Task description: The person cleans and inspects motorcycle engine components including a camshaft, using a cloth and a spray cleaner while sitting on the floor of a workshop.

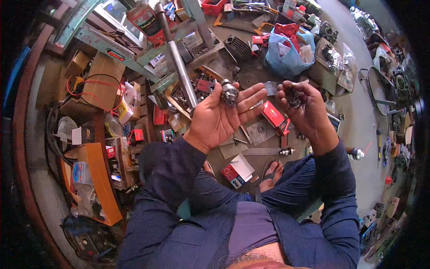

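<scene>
My left hand (222, 112) is palm up with the fingers extended, holding a dark, shiny metal shaft part (230, 93) with rounded lobes against the thumb and upper palm. To its right, my right hand (304, 105) has curled fingers around a smaller dark metal part (293, 99), partly hidden by them. A long steel bar (179, 74) slants down just left of my left hand. Between the two hands, lower down, lies a red box (272, 114), near a small round ring (261, 128).
A steel press frame (112, 54) stands upper left above cardboard boxes (96, 85). A blue plastic bag (284, 58) sits upper right. An orange cabinet (101, 184) is at left. A red-and-white box (230, 175) lies between my feet. Scattered parts (392, 116) line the right side.
</scene>
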Tool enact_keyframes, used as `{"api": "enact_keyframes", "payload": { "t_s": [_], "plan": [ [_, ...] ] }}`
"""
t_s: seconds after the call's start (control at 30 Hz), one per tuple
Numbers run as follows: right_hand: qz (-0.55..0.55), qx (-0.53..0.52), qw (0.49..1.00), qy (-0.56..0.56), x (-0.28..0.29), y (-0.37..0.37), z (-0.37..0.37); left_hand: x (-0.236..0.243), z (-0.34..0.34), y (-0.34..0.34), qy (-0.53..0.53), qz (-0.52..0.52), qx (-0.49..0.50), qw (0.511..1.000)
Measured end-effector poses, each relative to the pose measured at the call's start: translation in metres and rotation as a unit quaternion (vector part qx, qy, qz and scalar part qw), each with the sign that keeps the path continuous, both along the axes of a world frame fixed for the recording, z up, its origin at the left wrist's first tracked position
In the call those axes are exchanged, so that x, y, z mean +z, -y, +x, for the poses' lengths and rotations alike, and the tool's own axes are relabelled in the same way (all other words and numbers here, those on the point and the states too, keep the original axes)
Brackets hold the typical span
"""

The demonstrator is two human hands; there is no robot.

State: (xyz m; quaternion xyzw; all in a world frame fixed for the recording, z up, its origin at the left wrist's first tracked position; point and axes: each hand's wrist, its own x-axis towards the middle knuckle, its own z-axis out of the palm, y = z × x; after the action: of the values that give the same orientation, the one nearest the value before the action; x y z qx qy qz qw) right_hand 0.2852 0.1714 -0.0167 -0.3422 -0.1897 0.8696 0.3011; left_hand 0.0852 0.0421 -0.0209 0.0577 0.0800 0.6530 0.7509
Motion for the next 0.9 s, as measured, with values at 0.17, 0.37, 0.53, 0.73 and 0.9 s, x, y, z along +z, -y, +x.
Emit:
{"api": "enact_keyframes", "payload": {
  "t_s": [0.17,0.37,0.53,0.73,0.9],
  "plan": [
    [-0.014,0.022,0.999,0.022,-0.009,0.009,0.006,-0.008,-0.01,-0.012,0.014,-0.034,0.014,0.999],
    [0.01,0.026,0.993,0.114,-0.011,0.02,0.0,-0.015,-0.012,-0.017,0.038,-0.047,0.025,0.998],
    [0.228,0.23,0.931,0.167,-0.026,0.02,-0.019,-0.046,-0.004,-0.021,-0.168,0.035,0.082,0.982],
    [0.275,0.284,0.91,0.13,-0.03,0.024,-0.034,-0.06,0.009,-0.023,-0.39,0.139,0.141,0.899],
    [0.176,0.308,0.933,0.06,-0.04,0.02,-0.032,-0.06,0.008,-0.025,-0.576,0.165,0.176,0.781]
  ]
}}
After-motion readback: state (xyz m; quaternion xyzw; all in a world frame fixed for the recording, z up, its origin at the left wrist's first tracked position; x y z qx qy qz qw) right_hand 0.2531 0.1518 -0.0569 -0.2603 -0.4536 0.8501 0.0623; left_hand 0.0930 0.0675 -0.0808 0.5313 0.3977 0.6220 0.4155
